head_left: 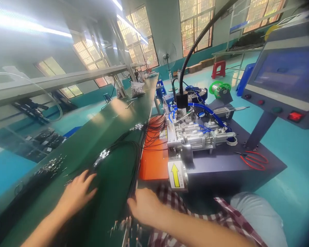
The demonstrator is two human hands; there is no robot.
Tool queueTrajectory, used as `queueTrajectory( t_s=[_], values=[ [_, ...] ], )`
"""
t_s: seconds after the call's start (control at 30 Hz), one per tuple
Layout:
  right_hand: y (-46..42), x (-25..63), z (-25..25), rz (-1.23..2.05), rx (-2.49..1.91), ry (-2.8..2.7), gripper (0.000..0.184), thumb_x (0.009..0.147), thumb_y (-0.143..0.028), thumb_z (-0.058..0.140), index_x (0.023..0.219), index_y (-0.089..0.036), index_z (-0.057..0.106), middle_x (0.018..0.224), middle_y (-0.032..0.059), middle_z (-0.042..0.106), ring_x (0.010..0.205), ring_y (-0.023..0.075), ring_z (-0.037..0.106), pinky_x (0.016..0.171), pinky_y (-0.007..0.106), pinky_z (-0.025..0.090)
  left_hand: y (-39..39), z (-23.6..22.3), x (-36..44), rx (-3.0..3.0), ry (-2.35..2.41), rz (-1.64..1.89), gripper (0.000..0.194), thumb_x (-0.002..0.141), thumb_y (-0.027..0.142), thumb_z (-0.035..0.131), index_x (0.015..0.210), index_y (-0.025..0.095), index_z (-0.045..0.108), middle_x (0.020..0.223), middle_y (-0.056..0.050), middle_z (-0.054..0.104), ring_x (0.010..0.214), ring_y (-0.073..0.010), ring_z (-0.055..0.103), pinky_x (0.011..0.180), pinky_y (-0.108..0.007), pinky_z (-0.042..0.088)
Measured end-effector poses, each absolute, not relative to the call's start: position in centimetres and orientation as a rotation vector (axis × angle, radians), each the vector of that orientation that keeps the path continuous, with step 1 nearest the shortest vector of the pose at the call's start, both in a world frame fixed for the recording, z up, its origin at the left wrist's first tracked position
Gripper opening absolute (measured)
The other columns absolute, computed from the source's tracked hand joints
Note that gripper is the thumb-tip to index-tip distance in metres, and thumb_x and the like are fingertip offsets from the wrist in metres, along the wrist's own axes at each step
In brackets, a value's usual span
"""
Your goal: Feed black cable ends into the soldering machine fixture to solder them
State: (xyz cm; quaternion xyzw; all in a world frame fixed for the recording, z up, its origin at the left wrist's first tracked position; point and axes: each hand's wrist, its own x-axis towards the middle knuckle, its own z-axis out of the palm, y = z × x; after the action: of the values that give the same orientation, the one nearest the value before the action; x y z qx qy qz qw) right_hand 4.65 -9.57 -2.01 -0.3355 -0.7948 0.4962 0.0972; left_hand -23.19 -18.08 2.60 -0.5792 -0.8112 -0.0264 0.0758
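My left hand [78, 190] is over the green tabletop [113, 175], its fingers spread and nothing visible in them. Just beyond its fingertips lie the shiny metal ends [102, 157] of a bundle of black cables [136, 154]. That bundle curves round to the right and back toward me. My right hand [145, 206] is closed on it at the table's near right edge. Below this hand, several copper-coloured cable ends [123, 224] stick out, blurred. More black cables with metal tips [51, 166] lie at the left side of the table.
On the right stands a metal machine [195, 130] with blue air hoses and an orange plate [151, 164]. Red-handled scissors [254, 160] lie on its base, under a control screen [285, 72]. A bag of small parts [137, 90] sits farther up the table.
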Motion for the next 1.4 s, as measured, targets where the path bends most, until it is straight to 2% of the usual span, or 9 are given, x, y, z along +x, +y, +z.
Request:
queueTrajectory(
  t_s=[0.13,0.3,0.43,0.57,0.7,0.83,1.07,1.2,1.4],
  values=[
    [-9.2,7.2,-2.3,1.241,-1.033,-2.502,0.038,0.091,-0.032,0.052,0.094,-0.001,0.075,0.097,0.0329,0.073,0.097,0.0488,0.070,0.084,0.060,0.052,-13.1,1.1,-16.8,-2.179,-2.254,-0.192,0.043,0.092,0.042,0.038,0.121,0.021,0.061,0.130,-0.011,0.064,0.121,-0.0250,0.059,0.107,-0.040,0.046],
    [-8.8,10.1,-2.8,1.163,-1.082,-2.510,0.026,0.090,-0.029,0.053,0.083,-0.012,0.071,0.087,0.0230,0.077,0.085,0.0400,0.074,0.074,0.047,0.055,-8.6,1.2,-10.6,-2.581,-1.994,-0.281,0.044,0.097,0.021,0.028,0.121,0.021,0.065,0.134,-0.011,0.063,0.124,-0.0238,0.056,0.108,-0.043,0.045],
    [-7.0,12.6,-2.7,1.730,-1.087,-2.000,0.021,0.094,-0.024,0.044,0.078,-0.019,0.058,0.065,0.0055,0.072,0.059,0.0206,0.071,0.055,0.027,0.049,-6.8,2.5,-8.8,-2.937,-1.762,-0.234,0.031,0.094,0.021,0.046,0.112,0.030,0.069,0.111,-0.002,0.073,0.114,-0.0215,0.062,0.114,-0.044,0.035],
    [-4.0,14.7,-2.1,1.895,-1.037,-1.499,0.015,0.087,-0.018,0.054,0.102,-0.019,0.056,0.066,-0.0040,0.066,0.056,0.0133,0.066,0.058,0.024,0.049,-5.4,1.9,-8.3,-2.993,-1.795,-0.329,0.036,0.100,0.024,0.034,0.108,0.026,0.069,0.089,-0.004,0.073,0.080,-0.0181,0.066,0.081,-0.030,0.053],
    [-1.6,14.9,-1.7,1.733,-1.060,-1.367,0.009,0.085,-0.016,0.055,0.094,-0.018,0.058,0.071,-0.0014,0.069,0.069,0.0152,0.069,0.073,0.028,0.053,-4.8,0.1,-7.6,-2.939,-2.000,-0.508,0.032,0.101,0.030,0.035,0.109,0.025,0.066,0.093,-0.005,0.073,0.079,-0.0174,0.068,0.070,-0.025,0.052],
    [-0.4,14.7,-1.7,1.731,-1.096,-1.320,0.005,0.083,-0.017,0.058,0.079,-0.017,0.061,0.065,-0.0015,0.068,0.063,0.0150,0.068,0.066,0.028,0.053,-3.9,-0.7,-4.7,-2.950,-2.155,-0.832,0.029,0.097,0.035,0.046,0.122,0.028,0.057,0.103,-0.005,0.072,0.087,-0.0191,0.068,0.076,-0.026,0.052],
    [1.3,17.3,-2.0,1.635,-1.281,-1.301,0.010,0.076,-0.022,0.070,0.085,-0.017,0.067,0.068,-0.0019,0.068,0.062,0.0157,0.068,0.063,0.027,0.054,-0.3,-0.1,-1.2,-2.776,-2.791,-1.291,0.023,0.085,0.043,0.055,0.092,0.023,0.065,0.063,0.002,0.062,0.054,-0.0139,0.053,0.050,-0.022,0.039],
    [1.6,17.7,-2.2,1.552,-1.354,-1.365,0.009,0.079,-0.025,0.068,0.084,-0.018,0.070,0.066,-0.0011,0.068,0.063,0.0163,0.067,0.065,0.028,0.052,-0.1,-0.4,-1.1,-2.496,-3.227,-1.565,0.036,0.075,0.052,0.064,0.093,0.021,0.065,0.057,0.005,0.054,0.042,-0.0089,0.038,0.040,-0.020,0.030],
    [1.8,16.3,-2.2,1.459,-1.343,-1.436,0.006,0.078,-0.025,0.070,0.080,-0.019,0.073,0.064,-0.0024,0.064,0.061,0.0137,0.059,0.061,0.026,0.047,-0.5,-0.4,-1.0,-2.328,-3.309,-1.737,0.040,0.069,0.057,0.070,0.086,0.020,0.066,0.053,0.005,0.053,0.042,-0.0092,0.042,0.040,-0.020,0.034]
  ],
)
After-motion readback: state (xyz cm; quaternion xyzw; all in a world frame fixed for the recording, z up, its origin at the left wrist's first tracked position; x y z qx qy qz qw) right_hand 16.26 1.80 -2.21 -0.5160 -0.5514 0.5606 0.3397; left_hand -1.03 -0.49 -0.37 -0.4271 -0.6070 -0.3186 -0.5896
